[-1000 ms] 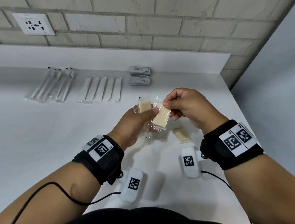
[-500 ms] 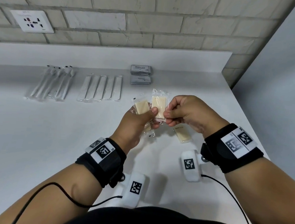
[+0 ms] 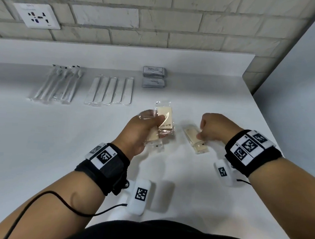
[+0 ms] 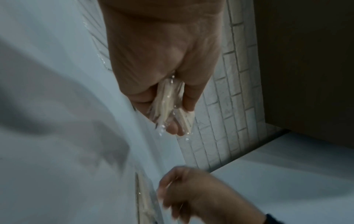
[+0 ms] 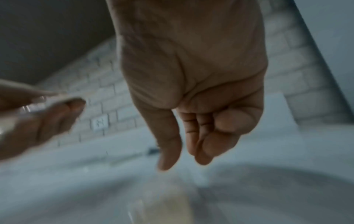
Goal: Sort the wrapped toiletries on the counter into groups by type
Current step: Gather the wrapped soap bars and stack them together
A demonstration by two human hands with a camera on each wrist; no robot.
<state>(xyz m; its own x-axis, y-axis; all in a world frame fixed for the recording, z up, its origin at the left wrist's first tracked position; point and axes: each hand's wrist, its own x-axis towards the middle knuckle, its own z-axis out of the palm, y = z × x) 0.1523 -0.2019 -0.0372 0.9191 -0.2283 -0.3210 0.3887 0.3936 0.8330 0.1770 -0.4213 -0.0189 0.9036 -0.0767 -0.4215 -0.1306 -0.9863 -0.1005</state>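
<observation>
My left hand (image 3: 152, 122) grips a bunch of wrapped cream soap bars (image 3: 165, 118) above the white counter (image 3: 56, 149). In the left wrist view the soap bars (image 4: 168, 103) sit fanned between thumb and fingers of the left hand (image 4: 162, 60). One more wrapped soap bar (image 3: 195, 141) lies flat on the counter to the right. My right hand (image 3: 201, 134) hovers at its far end with fingers loosely curled. The right wrist view shows the right hand (image 5: 191, 136) holding nothing, with the soap bar (image 5: 164, 209) blurred below it.
At the back of the counter lie wrapped toothbrushes (image 3: 59, 83), a row of clear flat packets (image 3: 110, 91) and two stacks of grey sachets (image 3: 153, 77). A wall socket (image 3: 36, 15) is on the brick wall. The counter's right edge (image 3: 275, 147) runs close beside my right wrist.
My right hand let go of the soap bar it was passing to the left hand and dropped right and down to the bar on the counter. The left hand now holds that extra bar.
</observation>
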